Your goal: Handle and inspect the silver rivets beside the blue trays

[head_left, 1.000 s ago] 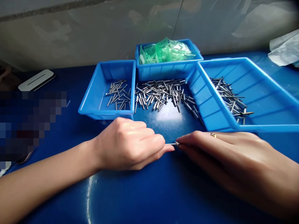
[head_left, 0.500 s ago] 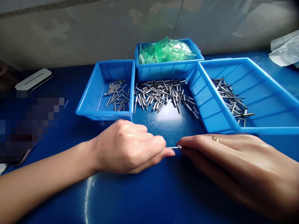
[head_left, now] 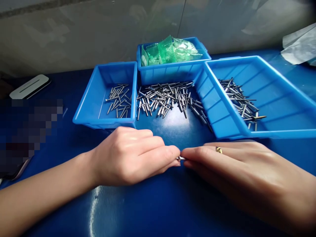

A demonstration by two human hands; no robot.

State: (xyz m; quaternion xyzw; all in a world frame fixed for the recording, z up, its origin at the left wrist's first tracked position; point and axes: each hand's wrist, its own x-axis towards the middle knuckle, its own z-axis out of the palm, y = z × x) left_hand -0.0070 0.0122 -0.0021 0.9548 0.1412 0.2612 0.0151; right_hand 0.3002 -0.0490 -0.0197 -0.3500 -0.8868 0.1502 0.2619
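Surface [head_left: 148, 210], glossy blue. Left bin [head_left: 106, 123], plastic: threaded screws [head_left: 120, 107]. Rear bin [head_left: 170, 72]: crinkled green bags [head_left: 166, 51]. Right bin [head_left: 283, 95], ridged walls: slim rivets [head_left: 243, 100]. Loose pile [head_left: 170, 98], shiny metal rods, between bins, just beyond hands. Rounded white device [head_left: 31, 86], far left; crumpled sheet [head_left: 298, 46], far right. Metal pin [head_left: 182, 158] — mostly hidden, between both hands, near side of bins. Left hand [head_left: 133, 158] curled, pinching one end; right hand [head_left: 244, 168], gold ring [head_left: 218, 150], pinching other.
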